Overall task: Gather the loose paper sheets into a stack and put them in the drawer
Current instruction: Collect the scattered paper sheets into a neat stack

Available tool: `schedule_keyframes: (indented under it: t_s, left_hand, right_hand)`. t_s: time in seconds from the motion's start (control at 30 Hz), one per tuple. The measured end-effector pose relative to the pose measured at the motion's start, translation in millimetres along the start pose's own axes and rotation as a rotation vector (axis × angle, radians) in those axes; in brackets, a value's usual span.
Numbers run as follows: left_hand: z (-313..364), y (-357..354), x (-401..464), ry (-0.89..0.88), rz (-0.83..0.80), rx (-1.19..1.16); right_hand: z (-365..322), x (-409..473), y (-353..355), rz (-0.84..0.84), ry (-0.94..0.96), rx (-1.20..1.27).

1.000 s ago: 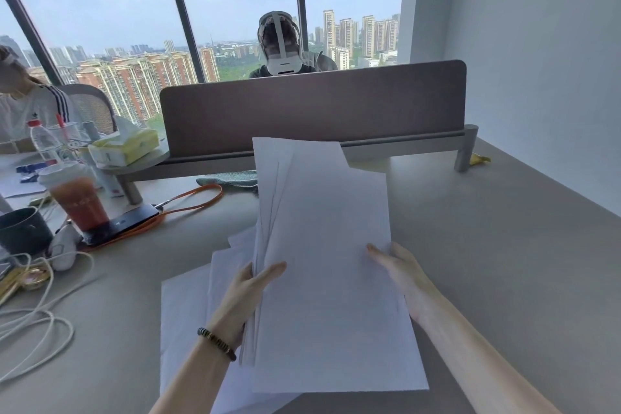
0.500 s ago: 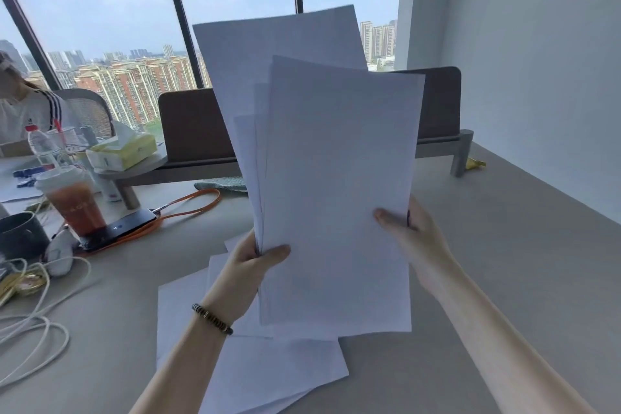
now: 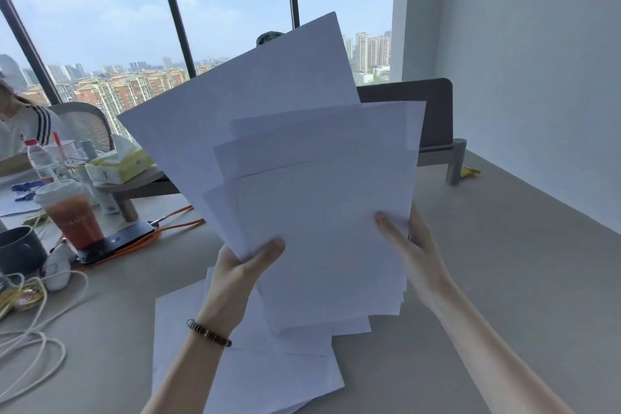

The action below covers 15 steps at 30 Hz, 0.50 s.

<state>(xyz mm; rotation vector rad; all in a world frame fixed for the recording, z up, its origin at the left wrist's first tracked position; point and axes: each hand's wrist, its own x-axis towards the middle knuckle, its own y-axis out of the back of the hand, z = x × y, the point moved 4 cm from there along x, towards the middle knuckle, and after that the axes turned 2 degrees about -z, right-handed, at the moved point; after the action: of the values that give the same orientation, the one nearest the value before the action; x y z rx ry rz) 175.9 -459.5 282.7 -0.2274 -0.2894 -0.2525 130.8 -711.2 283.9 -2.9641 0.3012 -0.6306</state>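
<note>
Gathering underway: my left hand (image 3: 240, 274) and right hand (image 3: 415, 247) pinch the fanned paper sheets (image 3: 312, 185), next squaring them on the surface (image 3: 504, 279).

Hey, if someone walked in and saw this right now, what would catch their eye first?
A fanned, uneven bunch of white paper sheets held up mid-frame, the left hand pinching its lower left edge and the right hand its right edge. Behind them, tall windows show a city skyline. More loose sheets lie on the desk below.

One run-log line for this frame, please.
left hand: holds fanned sheets | right hand: holds same sheets | loose sheets: on desk | drawer: unseen
</note>
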Motion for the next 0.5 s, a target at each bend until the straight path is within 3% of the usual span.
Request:
schedule_keyframes:
  t_s: [0.5]
  left_hand:
    - [28, -16, 11, -0.105, 0.058, -0.001]
  right_hand:
    - [-24, 8, 2, 0.032, 0.087, 0.014]
